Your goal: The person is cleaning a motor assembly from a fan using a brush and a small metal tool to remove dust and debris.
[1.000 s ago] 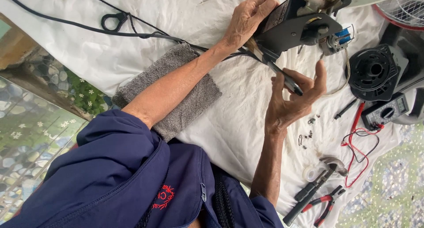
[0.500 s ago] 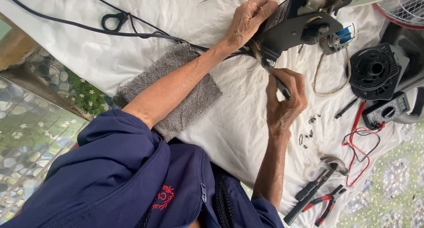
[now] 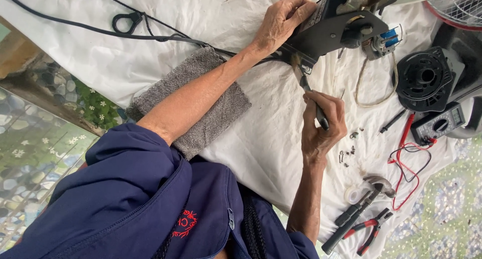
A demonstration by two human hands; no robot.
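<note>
Screwdriver (image 3: 310,96) sits pinched in the closed right hand (image 3: 321,126), tip up under the black motor housing (image 3: 336,30) near the sheet's far edge. Left hand (image 3: 281,20) wraps around the housing, probably steadying it, with loose screws (image 3: 349,148) parked just beside the right hand.

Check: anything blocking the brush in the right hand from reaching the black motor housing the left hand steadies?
Nothing visible. The right hand holds the thin dark-handled brush with its tip already at the lower edge of the black metal motor housing. The left hand grips the housing's far side, clear of the brush.
</note>
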